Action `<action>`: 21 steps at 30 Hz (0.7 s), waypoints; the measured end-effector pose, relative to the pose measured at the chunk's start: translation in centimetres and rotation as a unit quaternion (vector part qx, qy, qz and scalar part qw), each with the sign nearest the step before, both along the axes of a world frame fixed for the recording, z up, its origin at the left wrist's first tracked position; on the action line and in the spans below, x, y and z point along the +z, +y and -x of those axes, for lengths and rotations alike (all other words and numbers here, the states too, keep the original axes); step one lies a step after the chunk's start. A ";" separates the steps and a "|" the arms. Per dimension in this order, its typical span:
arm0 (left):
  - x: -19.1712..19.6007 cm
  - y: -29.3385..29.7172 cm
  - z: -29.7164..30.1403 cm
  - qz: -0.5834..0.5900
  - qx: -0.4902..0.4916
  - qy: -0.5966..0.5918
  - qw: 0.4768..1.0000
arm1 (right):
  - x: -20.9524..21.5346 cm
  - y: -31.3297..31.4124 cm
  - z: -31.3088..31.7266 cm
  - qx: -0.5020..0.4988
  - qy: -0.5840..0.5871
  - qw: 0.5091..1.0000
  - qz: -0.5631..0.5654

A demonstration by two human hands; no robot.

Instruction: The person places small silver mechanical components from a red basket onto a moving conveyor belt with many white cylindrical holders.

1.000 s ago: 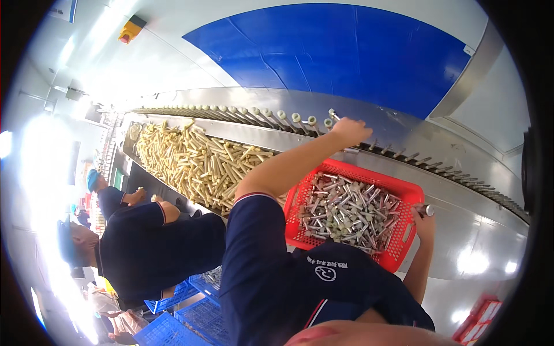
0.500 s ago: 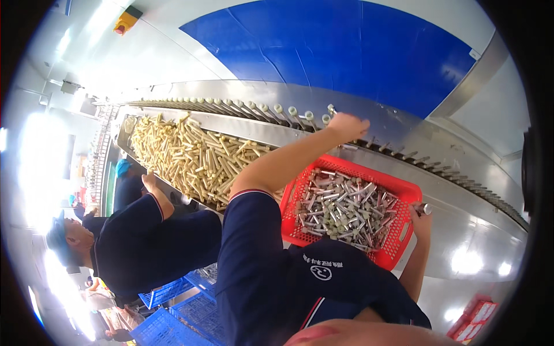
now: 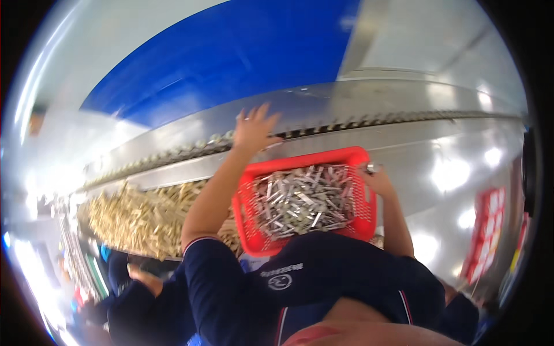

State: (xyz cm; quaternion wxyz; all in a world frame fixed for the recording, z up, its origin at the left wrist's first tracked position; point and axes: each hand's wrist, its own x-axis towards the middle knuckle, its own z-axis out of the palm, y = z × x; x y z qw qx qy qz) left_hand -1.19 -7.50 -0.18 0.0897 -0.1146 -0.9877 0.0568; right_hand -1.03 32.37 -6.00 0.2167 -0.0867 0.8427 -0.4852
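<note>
My left hand is raised over the row of upright pins on the metal line, its fingers spread. A pale spot shows at its fingers, too blurred to name. Below it stands a red plastic basket with slotted sides, full of small silver tubes, some with pale ends. At the basket's right rim, my right hand is closed around a short silver tube, whose round end sticks out. Most of that tube is hidden by the fingers.
A long heap of gold-tan tubes lies in a trough left of the basket. Pale-topped pieces stand on the line at left. A blue panel rises behind it. A co-worker's dark sleeve is close at lower left.
The view has swung round to the right and blurred. My left hand has gone from bent fingers at the pins to spread fingers above them. My right hand still holds its silver tube.
</note>
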 end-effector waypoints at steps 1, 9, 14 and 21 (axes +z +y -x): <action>0.4 0.6 1.7 -0.053 0.107 -0.220 0.968 | -0.4 -0.4 0.0 0.013 0.030 0.999 0.038; 11.9 5.3 -1.6 -0.125 -0.047 -0.072 0.988 | 1.7 1.0 -1.4 -0.057 -0.044 0.997 -0.010; 3.3 2.9 0.5 0.012 -0.081 0.229 0.970 | 1.5 0.9 0.1 -0.061 0.024 0.996 0.057; 4.0 3.1 1.3 -0.105 0.010 -0.138 0.985 | 3.0 -0.1 0.1 -0.054 -0.092 0.981 0.162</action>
